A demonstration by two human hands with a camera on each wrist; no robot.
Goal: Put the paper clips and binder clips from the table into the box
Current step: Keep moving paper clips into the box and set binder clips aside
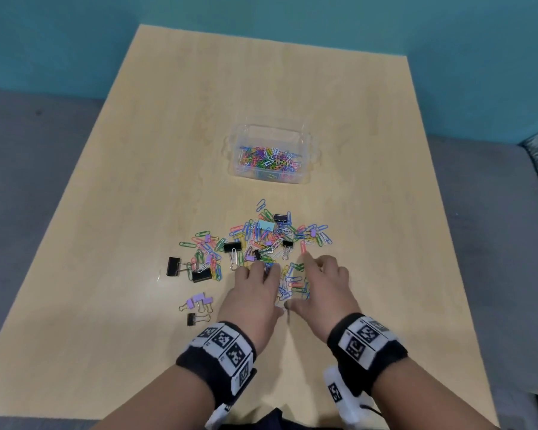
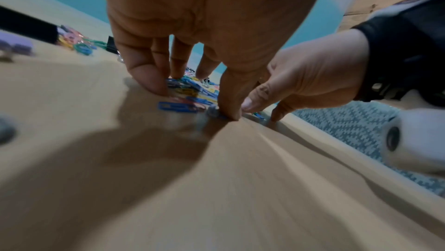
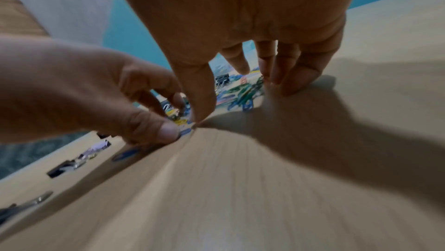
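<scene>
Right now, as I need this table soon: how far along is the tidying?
Done: coloured paper clips lie in the clear plastic box. In hand: the left hand curls round a small heap of clips; the right hand flanks it. Left: the scattered pile of paper clips, plus black binder clips and lilac binder clips on the wooden table.

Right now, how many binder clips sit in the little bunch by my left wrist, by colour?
Purple clips: 3
Black clip: 1
Total: 4
</scene>
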